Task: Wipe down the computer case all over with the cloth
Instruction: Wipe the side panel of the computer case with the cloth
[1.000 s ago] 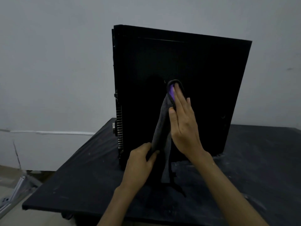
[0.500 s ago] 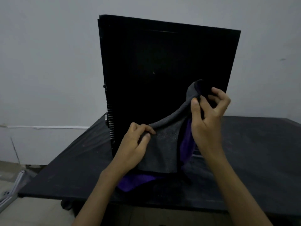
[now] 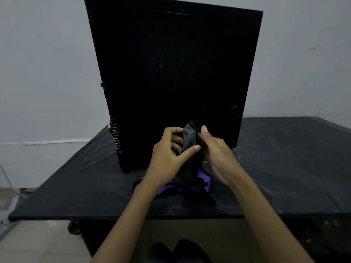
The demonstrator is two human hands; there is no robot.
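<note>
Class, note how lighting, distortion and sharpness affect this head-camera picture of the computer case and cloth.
Head view: dim, flat light leaves the computer case an almost featureless black slab; wide-angle distortion makes its sides converge toward the base; the cloth, gripped by the left hand and right hand, looks slightly soft; no glare, only faint shadows.

1. Left forearm [image 3: 129, 215] and right forearm [image 3: 262, 215] are bare, as are the left grip [image 3: 167, 158] and right grip [image 3: 218, 154].
2. Two dark rounded shapes [image 3: 178, 251] below: shoes or knees, unclear.
</note>
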